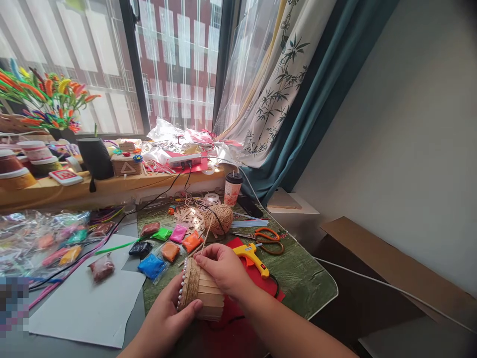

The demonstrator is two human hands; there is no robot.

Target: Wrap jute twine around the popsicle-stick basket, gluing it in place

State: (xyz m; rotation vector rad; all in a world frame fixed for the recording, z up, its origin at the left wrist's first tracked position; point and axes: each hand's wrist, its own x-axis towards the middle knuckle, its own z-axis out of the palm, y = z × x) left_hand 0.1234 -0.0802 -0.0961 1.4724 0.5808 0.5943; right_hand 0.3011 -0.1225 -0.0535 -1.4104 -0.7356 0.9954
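Note:
Both of my hands are on a small round pot of wooden craft sticks (210,307), tilted on its side. A band of jute twine (192,283) is wound around it, and a row of white beads (181,291) lines its left rim. My left hand (173,311) grips the pot from below left, thumb across the twine. My right hand (221,268) pinches the twine at the pot's upper edge. From there the strand runs up to a ball of twine (218,219). A yellow glue gun (251,257) lies just right of my right hand.
Orange-handled scissors (268,237) lie behind the glue gun. Several colored clay packets (170,251) and white paper (97,303) are to the left. A lidded paper cup (233,189) stands at the back. Black cables (164,191) cross from the windowsill.

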